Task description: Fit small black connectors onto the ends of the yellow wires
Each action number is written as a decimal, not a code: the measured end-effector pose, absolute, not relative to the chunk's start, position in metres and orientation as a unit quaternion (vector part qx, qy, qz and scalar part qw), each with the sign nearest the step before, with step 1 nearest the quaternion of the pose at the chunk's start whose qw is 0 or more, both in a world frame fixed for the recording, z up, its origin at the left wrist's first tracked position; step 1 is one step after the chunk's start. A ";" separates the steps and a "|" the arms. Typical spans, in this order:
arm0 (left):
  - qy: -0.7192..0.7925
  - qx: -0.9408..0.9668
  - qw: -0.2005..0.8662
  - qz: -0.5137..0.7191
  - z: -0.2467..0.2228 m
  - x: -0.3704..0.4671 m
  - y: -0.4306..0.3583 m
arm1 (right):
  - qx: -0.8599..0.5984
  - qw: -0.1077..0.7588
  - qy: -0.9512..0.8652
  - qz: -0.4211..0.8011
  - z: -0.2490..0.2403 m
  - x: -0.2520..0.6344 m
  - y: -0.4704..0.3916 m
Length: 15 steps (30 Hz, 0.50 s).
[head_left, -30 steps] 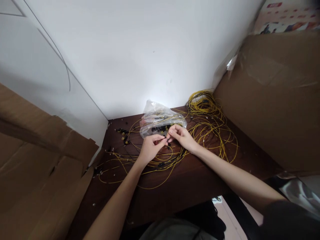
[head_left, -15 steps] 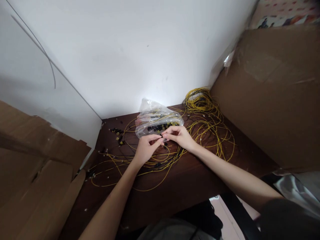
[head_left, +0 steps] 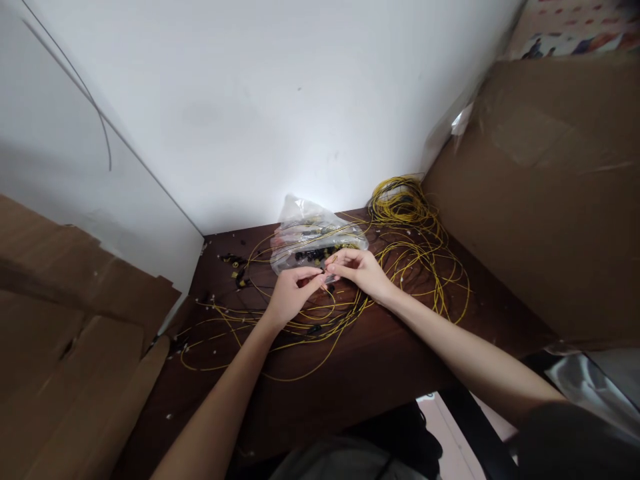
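My left hand (head_left: 293, 295) is closed in a pinch, thumb against forefinger, with a tiny dark piece at the tips that is too small to name. Touching or almost touching it, my right hand (head_left: 360, 273) pinches what looks like a thin yellow wire (head_left: 335, 259), a short bit of which shows by its fingers. From just below the fingertips another stretch of yellow wire curves down to the tabletop. Right behind both hands lies a clear plastic bag (head_left: 295, 217) holding black and yellow small parts (head_left: 313, 255).
Yellow wires (head_left: 320, 369) spread over the dark brown table (head_left: 380, 360), with a coiled bundle (head_left: 400, 203) at the back right. Small black and yellow pieces (head_left: 240, 273) lie at left. Cardboard (head_left: 560, 220) stands right, more cardboard (head_left: 75, 373) left, a white wall (head_left: 310, 113) behind.
A short bit of yellow wire now shows by my right fingers. Both hands stay nearly in place, fingertips close together. The view has shifted slightly.
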<state>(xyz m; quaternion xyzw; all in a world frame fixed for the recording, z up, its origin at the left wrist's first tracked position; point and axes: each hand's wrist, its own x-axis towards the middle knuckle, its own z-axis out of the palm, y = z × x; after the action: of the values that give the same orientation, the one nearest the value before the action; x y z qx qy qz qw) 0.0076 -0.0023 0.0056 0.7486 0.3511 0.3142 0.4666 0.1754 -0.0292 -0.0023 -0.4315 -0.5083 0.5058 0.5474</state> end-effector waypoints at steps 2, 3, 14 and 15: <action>0.352 0.751 0.463 0.313 0.007 0.008 -0.003 | -0.432 0.544 -0.514 0.504 -0.002 0.175 -0.030; 0.352 0.751 0.461 0.314 0.007 0.008 -0.003 | -0.433 0.543 -0.514 0.502 -0.002 0.175 -0.030; 0.342 0.758 0.455 0.317 0.005 0.007 -0.002 | -0.416 0.546 -0.511 0.518 -0.005 0.177 -0.029; 0.343 0.760 0.453 0.314 0.005 0.007 -0.002 | -0.413 0.547 -0.511 0.519 -0.005 0.178 -0.029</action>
<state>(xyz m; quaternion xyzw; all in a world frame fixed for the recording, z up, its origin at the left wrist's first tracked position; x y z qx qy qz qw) 0.0071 -0.0016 0.0047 0.7604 0.3427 0.3144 0.4533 0.1776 -0.0288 -0.0052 -0.4128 -0.5105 0.5192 0.5472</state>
